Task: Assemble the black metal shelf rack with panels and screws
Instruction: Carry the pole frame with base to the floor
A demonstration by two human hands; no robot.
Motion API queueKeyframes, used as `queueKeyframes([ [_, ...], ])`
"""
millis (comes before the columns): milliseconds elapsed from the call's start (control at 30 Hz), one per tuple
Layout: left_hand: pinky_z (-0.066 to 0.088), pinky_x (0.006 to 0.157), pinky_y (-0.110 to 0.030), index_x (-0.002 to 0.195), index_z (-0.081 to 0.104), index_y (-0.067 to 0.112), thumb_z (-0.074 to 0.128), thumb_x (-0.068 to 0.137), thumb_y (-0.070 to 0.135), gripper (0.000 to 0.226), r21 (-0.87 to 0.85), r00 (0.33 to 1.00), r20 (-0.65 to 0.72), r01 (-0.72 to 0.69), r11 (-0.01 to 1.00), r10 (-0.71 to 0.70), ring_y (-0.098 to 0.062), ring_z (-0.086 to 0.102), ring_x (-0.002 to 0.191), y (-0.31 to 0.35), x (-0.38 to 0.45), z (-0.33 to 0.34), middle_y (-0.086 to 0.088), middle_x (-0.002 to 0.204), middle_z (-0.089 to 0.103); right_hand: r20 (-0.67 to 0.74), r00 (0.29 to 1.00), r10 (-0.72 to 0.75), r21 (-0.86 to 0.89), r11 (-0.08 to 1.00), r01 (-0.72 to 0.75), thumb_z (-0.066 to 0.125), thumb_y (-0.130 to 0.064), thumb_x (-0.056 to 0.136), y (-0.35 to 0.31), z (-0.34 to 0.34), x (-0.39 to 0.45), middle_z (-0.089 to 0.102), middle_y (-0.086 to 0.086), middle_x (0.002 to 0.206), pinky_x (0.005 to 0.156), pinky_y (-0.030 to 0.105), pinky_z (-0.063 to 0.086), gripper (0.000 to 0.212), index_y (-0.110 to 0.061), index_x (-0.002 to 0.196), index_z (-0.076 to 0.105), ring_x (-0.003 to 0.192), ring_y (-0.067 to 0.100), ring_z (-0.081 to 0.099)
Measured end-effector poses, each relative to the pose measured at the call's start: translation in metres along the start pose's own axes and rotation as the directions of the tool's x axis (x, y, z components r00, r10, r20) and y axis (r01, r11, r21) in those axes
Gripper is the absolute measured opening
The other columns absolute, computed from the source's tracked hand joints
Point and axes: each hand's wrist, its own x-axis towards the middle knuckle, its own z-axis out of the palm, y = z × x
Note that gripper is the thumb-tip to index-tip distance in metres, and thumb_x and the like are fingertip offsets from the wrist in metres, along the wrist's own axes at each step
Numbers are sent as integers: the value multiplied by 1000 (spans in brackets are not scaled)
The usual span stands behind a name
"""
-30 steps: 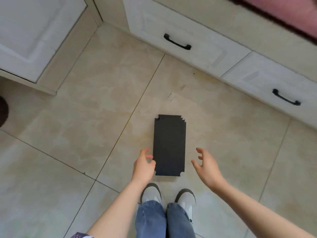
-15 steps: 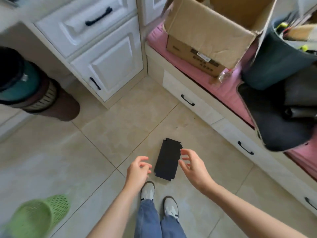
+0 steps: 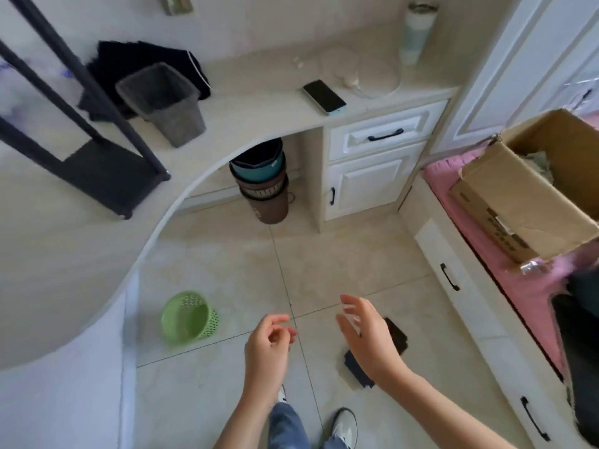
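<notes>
Beige tiled floor [image 3: 227, 254], curved cream counter [image 3: 243, 124] wrapping left and far side. Nearest: left hand [image 3: 267, 348] at about 6 o'clock, fingers loosely curled, holding nothing. Right hand [image 3: 369, 341] just right of it, fingers spread open, empty, raised above the floor. Black panel [image 3: 397, 335] lies flat on the floor at 5 o'clock, mostly hidden under the right hand, not touched. Green basket [image 3: 189, 319] tipped on its side at 7 o'clock. Further out, stacked bins [image 3: 262, 183] under the counter at 12 o'clock, cardboard box [image 3: 531, 196] on a pink cushion at 3 o'clock. Farthest: black rack frame [image 3: 97, 163] standing on the counter at 10 o'clock, uprights running up out of view; grey bin [image 3: 168, 105] behind it, phone [image 3: 324, 97] at 1 o'clock.

Step, as a judgement: between parts, panel parked on floor, rack partly built. Next move likely calls for fetching another panel or screws, perhaps from the box, or carrying the floor panel to the frame; no screws visible, so finding them comes first.
</notes>
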Motion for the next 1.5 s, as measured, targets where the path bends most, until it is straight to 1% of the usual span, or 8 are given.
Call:
queueKeyframes([
  [233, 55, 73, -34, 96, 66, 16, 51, 95, -8, 28, -125, 971, -238, -46, 991, 15, -13, 69, 72, 20, 14, -110, 5, 72, 72, 115, 978, -175, 38, 984, 172, 57, -21, 99, -116, 56, 28, 56, -4, 125, 99, 29, 46, 34, -16, 132, 53, 115, 11, 55],
  [433, 51, 65, -14, 99, 67, 11, 54, 93, -8, 24, -130, 934, -353, -114, 985, 61, -7, 68, 68, 40, 54, -200, 0, 74, 72, 121, 961, -251, 63, 968, 245, 60, -17, 97, -198, 109, 60, 60, -1, 119, 96, 33, 49, 30, -13, 127, 57, 111, 15, 58],
  [600, 57, 80, -45, 96, 67, 20, 55, 93, -5, 28, -112, 903, -416, -167, 980, 106, -22, 70, 76, 71, 92, -264, -1, 77, 73, 110, 947, -300, 105, 951, 289, 60, -17, 97, -260, 139, 93, 62, -1, 119, 93, 32, 50, 28, -14, 125, 58, 112, 16, 59],
  [800, 56, 78, -37, 108, 60, 29, 59, 95, 4, 28, -63, 800, -543, -340, 938, 254, -23, 66, 89, 131, 146, -326, 7, 100, 66, 95, 928, -360, 196, 921, 338, 58, -21, 98, -341, 148, 144, 61, -5, 121, 100, 33, 48, 28, -22, 126, 56, 114, 12, 58],
  [900, 47, 71, -10, 122, 53, 29, 61, 96, 12, 32, -35, 736, -604, -408, 912, 306, 1, 61, 93, 165, 171, -347, 16, 111, 59, 92, 903, -419, 212, 895, 393, 56, -24, 99, -381, 144, 174, 59, -8, 123, 97, 30, 49, 25, -29, 124, 54, 116, 9, 56],
  [1033, 46, 73, -1, 125, 50, 33, 67, 94, 20, 37, -58, 674, -651, -504, 862, 350, 15, 56, 100, 206, 200, -362, 31, 111, 57, 72, 871, -485, 210, 861, 463, 55, -26, 100, -429, 138, 215, 58, -9, 124, 97, 28, 48, 28, -27, 128, 54, 116, 10, 56],
  [1267, 48, 74, -6, 115, 55, 24, 69, 94, 23, 25, -91, 579, -731, -608, 789, 362, -1, 63, 89, 240, 245, -357, 24, 91, 62, 45, 829, -558, 228, 814, 535, 58, -26, 98, -494, 139, 271, 48, -11, 131, 96, 26, 46, 52, -24, 144, 35, 118, 9, 50],
  [1500, 58, 70, -24, 96, 53, 60, 67, 90, 31, 33, -69, 491, -781, -682, 728, 387, -20, 63, 69, 256, 263, -360, 6, 77, 57, 70, 760, -646, 417, 711, 566, 60, -33, 97, -549, 140, 308, 58, -24, 108, 74, 5, 49, 45, -32, 137, 41, 98, -10, 58],
])
